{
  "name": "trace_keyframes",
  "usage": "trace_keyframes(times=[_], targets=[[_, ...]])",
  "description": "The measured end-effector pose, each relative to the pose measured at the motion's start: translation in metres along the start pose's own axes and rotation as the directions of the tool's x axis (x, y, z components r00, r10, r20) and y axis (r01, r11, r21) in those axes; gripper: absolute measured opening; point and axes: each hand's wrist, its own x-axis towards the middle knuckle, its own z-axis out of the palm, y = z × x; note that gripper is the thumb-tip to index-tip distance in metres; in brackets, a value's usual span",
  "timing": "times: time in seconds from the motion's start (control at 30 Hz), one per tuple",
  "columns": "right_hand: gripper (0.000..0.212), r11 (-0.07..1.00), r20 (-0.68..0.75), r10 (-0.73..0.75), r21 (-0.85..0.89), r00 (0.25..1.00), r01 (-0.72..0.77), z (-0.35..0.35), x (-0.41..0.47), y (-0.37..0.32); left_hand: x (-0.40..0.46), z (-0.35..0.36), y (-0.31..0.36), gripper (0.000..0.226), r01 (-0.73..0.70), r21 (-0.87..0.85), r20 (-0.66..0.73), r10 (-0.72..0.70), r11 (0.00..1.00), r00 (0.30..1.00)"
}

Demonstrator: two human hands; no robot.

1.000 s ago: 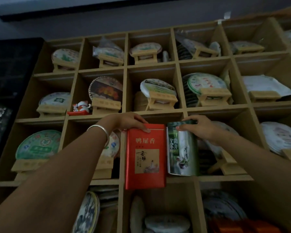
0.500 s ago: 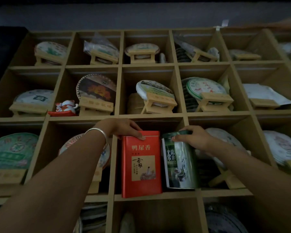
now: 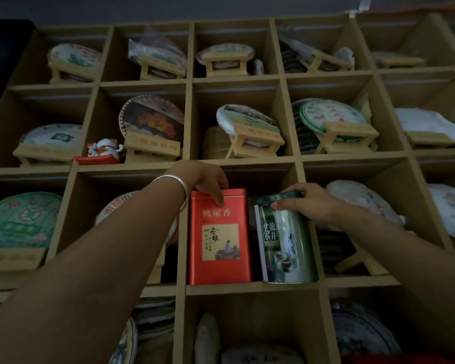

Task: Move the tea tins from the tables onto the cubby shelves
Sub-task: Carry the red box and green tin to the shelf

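Observation:
A red rectangular tea tin [image 3: 220,240] stands upright in the middle cubby of the wooden cubby shelf [image 3: 250,286]. My left hand [image 3: 208,179], with a silver bangle on the wrist, grips its top edge. Right beside it stands a green and silver round tea tin [image 3: 284,243] in the same cubby. My right hand [image 3: 310,203] grips that tin's dark lid from above. Both tins rest on the cubby floor at its front.
The other cubbies hold round wrapped tea cakes [image 3: 21,219] on small wooden stands [image 3: 255,140]. A white and red lucky cat figurine [image 3: 103,152] sits one row up on the left. The cubby below [image 3: 252,324] holds more wrapped cakes.
Both tins have gone deeper into the middle cubby and now stand on its floor. My hands stay on their tops. The view has shifted a little closer.

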Motion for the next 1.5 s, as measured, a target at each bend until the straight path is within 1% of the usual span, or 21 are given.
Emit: trace_keyframes(times=[0.07,0.17,0.27,0.33,0.4,0.43,0.5,0.53,0.57,0.6,0.63,0.67,0.7,0.73,0.77,0.8,0.87,0.97,1.17,1.3,1.5], targets=[[0.046,1.0,-0.007,-0.018,-0.018,1.0,0.018,0.002,0.001,0.002,-0.002,0.007,0.0,0.053,0.017,-0.006,0.0,-0.017,1.0,1.0],[0.039,0.998,-0.011,-0.054,-0.032,0.998,0.053,0.007,0.003,0.004,-0.009,0.019,-0.007,0.059,0.004,-0.111,-0.018,-0.006,0.994,1.0],[0.036,0.996,-0.002,-0.078,-0.045,0.997,0.078,0.015,0.001,0.007,-0.011,0.034,-0.009,0.08,-0.006,-0.18,-0.034,0.0,0.984,0.999],[0.038,0.996,-0.014,-0.06,-0.073,0.998,0.059,0.019,0.001,0.008,-0.008,0.048,-0.006,0.097,0.003,-0.107,-0.115,-0.015,0.994,0.993],[0.038,0.982,-0.027,-0.062,-0.179,0.998,0.056,0.021,0.002,0.006,-0.006,0.062,-0.005,0.109,0.023,-0.006,-0.244,-0.023,1.0,0.969],[0.037,0.97,-0.022,-0.072,-0.235,0.997,0.065,0.021,0.004,0.005,-0.005,0.066,-0.006,0.111,0.021,0.009,-0.286,-0.018,1.0,0.958],[0.034,0.944,0.006,-0.075,-0.322,0.997,0.073,0.02,0.005,-0.003,-0.004,0.067,-0.01,0.113,0.0,0.0,-0.3,0.0,1.0,0.954],[0.035,0.916,0.023,-0.067,-0.395,0.997,0.071,0.018,0.007,-0.007,-0.004,0.066,-0.012,0.114,-0.006,-0.004,-0.29,0.004,1.0,0.957],[0.039,0.841,0.043,-0.077,-0.533,0.996,0.088,0.016,0.009,-0.012,-0.005,0.064,-0.013,0.115,-0.007,-0.004,-0.282,0.006,1.0,0.96],[0.045,0.709,0.052,-0.094,-0.697,0.994,0.104,0.013,0.012,-0.018,-0.006,0.063,-0.013,0.116,-0.007,-0.003,-0.278,0.006,1.0,0.961],[0.051,0.574,0.059,-0.1,-0.812,0.993,0.106,0.011,0.013,-0.025,-0.007,0.063,-0.012,0.116,-0.009,-0.005,-0.277,0.007,1.0,0.961],[0.053,0.509,0.071,-0.087,-0.854,0.994,0.106,0.008,0.013,-0.03,-0.007,0.063,-0.011,0.115,-0.014,-0.01,-0.275,0.011,1.0,0.961],[0.048,0.524,0.099,-0.049,-0.844,0.994,0.11,0.005,0.013,-0.035,-0.008,0.063,-0.011,0.114,-0.022,-0.018,-0.272,0.016,1.0,0.962],[0.04,0.587,0.136,-0.007,-0.801,0.991,0.114,0.003,0.012,-0.037,-0.009,0.062,-0.01,0.113,-0.031,-0.029,-0.27,0.022,0.999,0.963],[0.033,0.633,0.169,0.012,-0.764,0.986,0.123,0.002,0.011,-0.037,-0.01,0.062,-0.011,0.113,-0.039,-0.042,-0.271,0.026,0.998,0.962],[0.03,0.644,0.194,0.002,-0.751,0.981,0.147,0.002,0.01,-0.036,-0.011,0.063,-0.012,0.112,-0.048,-0.052,-0.278,0.032,0.998,0.96],[0.034,0.612,0.224,-0.041,-0.765,0.974,0.202,0.004,0.008,-0.033,-0.012,0.066,-0.013,0.111,-0.06,-0.048,-0.309,0.042,0.997,0.95],[0.039,0.619,0.234,-0.085,-0.749,0.969,0.235,0.005,0.009,-0.024,-0.009,0.069,-0.014,0.112,-0.062,-0.027,-0.336,0.049,0.998,0.94],[0.062,0.629,0.28,-0.062,-0.734,0.958,0.256,0.01,0.008,-0.014,-0.007,0.067,-0.013,0.112,-0.066,-0.039,-0.333,0.049,0.997,0.942],[0.063,0.658,0.294,-0.079,-0.703,0.953,0.271,0.017,0.01,-0.01,-0.006,0.068,-0.011,0.107,-0.069,-0.082,-0.337,0.037,0.994,0.941],[0.069,0.585,0.292,-0.087,-0.759,0.952,0.286,0.022,0.015,-0.006,-0.001,0.068,-0.006,0.105,-0.059,-0.111,-0.339,0.018,0.992,0.941]])
